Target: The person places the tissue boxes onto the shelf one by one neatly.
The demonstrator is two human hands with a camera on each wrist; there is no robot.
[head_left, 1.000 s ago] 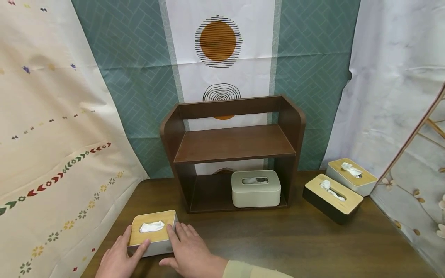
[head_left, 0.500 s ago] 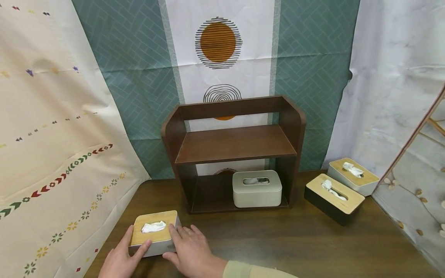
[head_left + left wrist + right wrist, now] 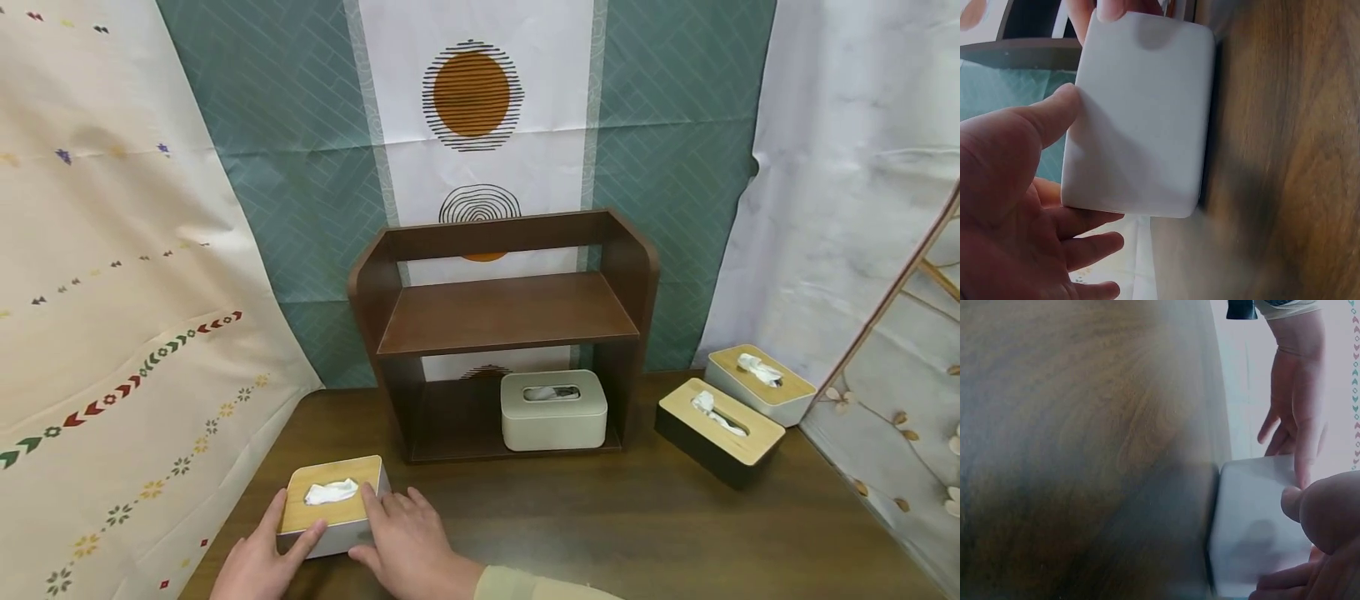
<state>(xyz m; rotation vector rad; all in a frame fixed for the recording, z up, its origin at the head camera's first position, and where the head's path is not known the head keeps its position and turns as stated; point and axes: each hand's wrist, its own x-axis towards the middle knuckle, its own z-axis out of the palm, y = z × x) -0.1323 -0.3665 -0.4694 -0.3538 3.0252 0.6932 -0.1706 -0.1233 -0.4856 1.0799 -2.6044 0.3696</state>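
Observation:
A tissue box [image 3: 330,504] with a pale wooden lid and light grey sides sits on the table at the left in the head view. White tissue shows in its slot. My left hand [image 3: 262,550] lies at the near left corner, thumb on the front top edge and fingers along the left side. At the right end, my right hand [image 3: 412,537] touches the box with its index fingertip on the lid's edge. In the left wrist view the box's plain front side [image 3: 1141,119] faces the camera, thumb tip at its upper edge. The right wrist view shows both hands at the box [image 3: 1260,519].
A brown two-tier shelf [image 3: 510,312] stands at the back. On its lower tier, at the right, is a greenish-grey tissue box [image 3: 553,425]. Farther right, a black tissue box [image 3: 697,442] and a light grey tissue box [image 3: 791,408], both wood-topped, stand side by side.
The right thumb has moved slightly closer to the front of the box. Both hands stay at the box, and the head view has shifted a little.

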